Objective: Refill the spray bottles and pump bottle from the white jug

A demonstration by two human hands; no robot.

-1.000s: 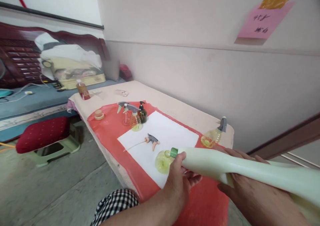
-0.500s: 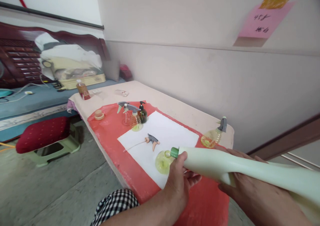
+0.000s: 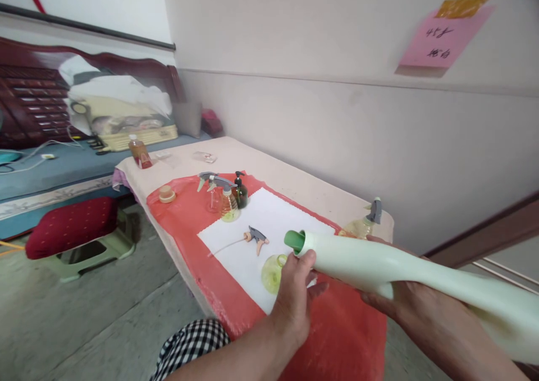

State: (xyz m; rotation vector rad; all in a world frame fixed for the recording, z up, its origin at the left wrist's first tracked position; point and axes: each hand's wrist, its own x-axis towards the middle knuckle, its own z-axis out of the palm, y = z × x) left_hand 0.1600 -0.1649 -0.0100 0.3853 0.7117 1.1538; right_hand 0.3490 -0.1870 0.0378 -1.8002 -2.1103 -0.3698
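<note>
A big pale green plastic jug lies tilted across the right side, its green spout pointing left above the table. My right hand grips it at the handle, with some fingers hidden behind. Under the mouth, my left hand supports the jug with its thumb against the rim. Just left of that hand, a clear yellowish spray bottle stands without its top, partly covered by the hand. A grey and peach spray trigger with a thin tube lies on the white sheet.
Behind the sheet stand a spray bottle and a dark pump bottle. Another spray bottle is at the right, partly hidden. A red plastic cover lies on the table. A red-topped stool stands left.
The jug's mouth has risen and moved away from the bottle's neck, showing more of the green spout. My left hand has shifted slightly left with it.
</note>
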